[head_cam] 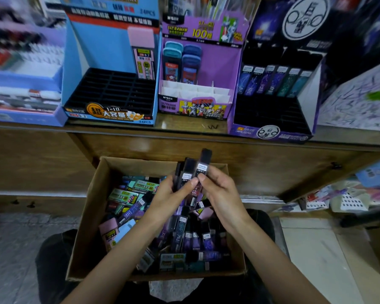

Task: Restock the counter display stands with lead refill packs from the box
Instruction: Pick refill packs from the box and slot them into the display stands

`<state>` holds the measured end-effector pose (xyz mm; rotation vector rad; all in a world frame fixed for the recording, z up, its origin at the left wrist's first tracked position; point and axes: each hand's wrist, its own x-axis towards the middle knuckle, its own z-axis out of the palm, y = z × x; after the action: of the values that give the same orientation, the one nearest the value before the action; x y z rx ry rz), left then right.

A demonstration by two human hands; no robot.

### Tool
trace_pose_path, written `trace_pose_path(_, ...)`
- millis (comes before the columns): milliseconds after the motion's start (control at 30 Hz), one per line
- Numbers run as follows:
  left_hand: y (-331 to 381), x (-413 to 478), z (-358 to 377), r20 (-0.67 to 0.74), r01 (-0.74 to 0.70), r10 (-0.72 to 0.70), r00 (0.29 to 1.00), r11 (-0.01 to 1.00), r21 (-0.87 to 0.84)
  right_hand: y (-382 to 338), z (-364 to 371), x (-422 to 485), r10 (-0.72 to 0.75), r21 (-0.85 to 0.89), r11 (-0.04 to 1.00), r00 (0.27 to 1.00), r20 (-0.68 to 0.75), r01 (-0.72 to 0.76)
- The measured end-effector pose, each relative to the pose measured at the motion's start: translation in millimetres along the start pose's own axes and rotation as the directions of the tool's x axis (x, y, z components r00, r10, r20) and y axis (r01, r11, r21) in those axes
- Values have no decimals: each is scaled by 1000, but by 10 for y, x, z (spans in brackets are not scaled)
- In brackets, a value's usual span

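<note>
A cardboard box (92, 216) rests on my lap, full of several mixed lead refill packs (184, 233). Above it my left hand (169, 194) grips a small bunch of dark packs (188, 172). My right hand (217, 189) pinches one dark pack (203, 163) at the right side of that bunch. On the counter stand three displays: a blue stand (110, 91) with one pink pack (144, 55), a purple stand (197, 84) with several blue-capped packs, and a dark stand (272, 106) with a back row of packs (274, 81).
The wooden counter edge (184, 130) runs across in front of the box. A blue tray of stationery (22, 88) sits at the far left, a patterned box (360, 99) at the right. More goods lie on a lower shelf (349, 194) to the right.
</note>
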<state>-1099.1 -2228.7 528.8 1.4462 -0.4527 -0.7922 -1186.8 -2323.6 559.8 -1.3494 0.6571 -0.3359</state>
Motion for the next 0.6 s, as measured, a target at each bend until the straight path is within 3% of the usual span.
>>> trace_pose_path(167, 162, 7, 30, 13, -67, 67, 998, 998, -2, -246, -29, -26, -35, -165, 986, 998, -54, 25)
trace_pose_path(300, 415, 64, 31, 6, -154, 154, 988, 988, 5, -602, -156, 23, -205, -161, 966, 979, -11, 201)
trace_pose_path(500, 913, 291, 24, -8, -247, 247, 969, 969, 32, -1440, -737, 278, -448, -239, 881, 881, -149, 408)
trace_pose_path(600, 1079, 383, 47, -6, -301, 301, 954, 953, 28, -1782, -1016, 511, -570, -385, 795, 796, -206, 469)
